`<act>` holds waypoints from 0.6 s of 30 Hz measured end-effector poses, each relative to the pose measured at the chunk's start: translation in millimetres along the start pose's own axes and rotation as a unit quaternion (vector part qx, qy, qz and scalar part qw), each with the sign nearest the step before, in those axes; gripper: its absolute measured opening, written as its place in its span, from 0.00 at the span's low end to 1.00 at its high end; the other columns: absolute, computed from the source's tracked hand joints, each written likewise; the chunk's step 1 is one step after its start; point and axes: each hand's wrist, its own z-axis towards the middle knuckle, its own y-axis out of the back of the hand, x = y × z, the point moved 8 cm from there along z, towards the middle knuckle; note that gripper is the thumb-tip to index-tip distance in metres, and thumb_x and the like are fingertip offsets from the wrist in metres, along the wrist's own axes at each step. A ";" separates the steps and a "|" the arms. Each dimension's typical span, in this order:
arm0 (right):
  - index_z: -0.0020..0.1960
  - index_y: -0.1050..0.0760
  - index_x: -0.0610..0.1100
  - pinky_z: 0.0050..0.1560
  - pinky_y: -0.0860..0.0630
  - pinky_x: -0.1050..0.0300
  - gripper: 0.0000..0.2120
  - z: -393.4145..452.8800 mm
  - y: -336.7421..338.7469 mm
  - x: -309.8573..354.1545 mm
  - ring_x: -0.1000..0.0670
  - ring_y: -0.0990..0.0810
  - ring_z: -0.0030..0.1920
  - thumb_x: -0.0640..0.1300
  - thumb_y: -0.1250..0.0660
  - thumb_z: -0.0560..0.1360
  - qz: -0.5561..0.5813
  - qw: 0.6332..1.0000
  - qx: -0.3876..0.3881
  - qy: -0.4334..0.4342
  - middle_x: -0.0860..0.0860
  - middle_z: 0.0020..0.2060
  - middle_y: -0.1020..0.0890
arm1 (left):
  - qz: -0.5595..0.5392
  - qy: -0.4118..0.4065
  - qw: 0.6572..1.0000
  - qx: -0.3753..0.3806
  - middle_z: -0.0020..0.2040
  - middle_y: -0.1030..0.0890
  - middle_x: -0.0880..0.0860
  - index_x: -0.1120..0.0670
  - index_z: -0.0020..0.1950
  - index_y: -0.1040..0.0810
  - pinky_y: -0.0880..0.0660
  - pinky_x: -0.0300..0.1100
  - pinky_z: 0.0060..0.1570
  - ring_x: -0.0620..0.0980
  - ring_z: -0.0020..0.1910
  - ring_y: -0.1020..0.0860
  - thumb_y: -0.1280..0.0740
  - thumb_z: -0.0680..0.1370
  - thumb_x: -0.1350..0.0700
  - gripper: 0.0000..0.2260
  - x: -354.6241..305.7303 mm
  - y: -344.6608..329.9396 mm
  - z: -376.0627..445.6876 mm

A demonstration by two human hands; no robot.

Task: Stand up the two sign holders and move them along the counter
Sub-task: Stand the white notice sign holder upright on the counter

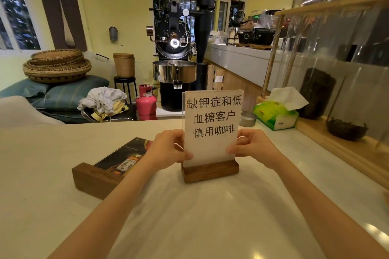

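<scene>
A sign holder with a white sheet of black Chinese text (212, 120) stands upright in its dark wooden base on the pale counter (189, 216). My left hand (168, 149) grips its left edge and my right hand (252, 147) grips its right edge, both low on the clear panel. A second sign holder (113, 164) lies flat to the left, its dark picture facing up and its wooden base towards me; my left forearm crosses over part of it.
A green tissue pack (275, 114) and a small metal dish (248, 119) sit at the counter's far right. A wooden-framed display case (336, 90) runs along the right side. A black coffee roaster (174, 48) and a pink gas cylinder (146, 100) stand beyond the counter.
</scene>
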 end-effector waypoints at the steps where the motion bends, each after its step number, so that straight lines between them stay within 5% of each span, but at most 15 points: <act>1: 0.54 0.23 0.40 0.36 0.19 0.63 0.18 -0.8 0.6 0.2 0.55 0.16 0.39 0.34 0.27 0.65 -0.003 1.000 0.003 -0.001 0.50 0.41 0.15 | 0.004 -0.004 1.000 0.006 0.50 0.20 0.54 0.58 0.57 0.24 0.18 0.44 0.43 0.54 0.49 0.19 0.27 0.67 0.65 0.19 -1.1 -0.6 -0.7; 8: 0.60 0.25 0.44 0.45 0.18 0.57 0.24 -2.3 -0.6 2.2 0.49 0.17 0.48 0.35 0.27 0.65 -0.026 0.999 0.022 -0.009 0.47 0.50 0.16 | 0.007 -0.009 0.999 0.047 0.45 0.23 0.47 0.56 0.59 0.25 0.19 0.46 0.47 0.52 0.50 0.20 0.28 0.68 0.65 0.20 -4.2 -6.4 -3.6; 13: 0.61 0.25 0.45 0.41 0.18 0.62 0.25 -6.2 -1.2 7.7 0.53 0.17 0.45 0.35 0.27 0.65 -0.044 0.999 0.023 -0.006 0.50 0.50 0.17 | 0.009 -0.006 0.999 0.051 0.46 0.22 0.47 0.56 0.59 0.25 0.19 0.46 0.48 0.52 0.48 0.20 0.28 0.69 0.64 0.20 -3.3 -6.4 -4.1; 18: 0.53 0.24 0.44 0.39 0.19 0.57 0.19 -10.2 3.4 20.9 0.51 0.18 0.40 0.50 0.26 0.65 -0.250 0.967 0.008 -0.048 0.49 0.44 0.17 | 0.053 -0.004 0.997 0.064 0.56 0.19 0.54 0.56 0.59 0.24 0.22 0.46 0.55 0.52 0.53 0.21 0.28 0.69 0.62 0.19 -4.7 -5.2 -4.4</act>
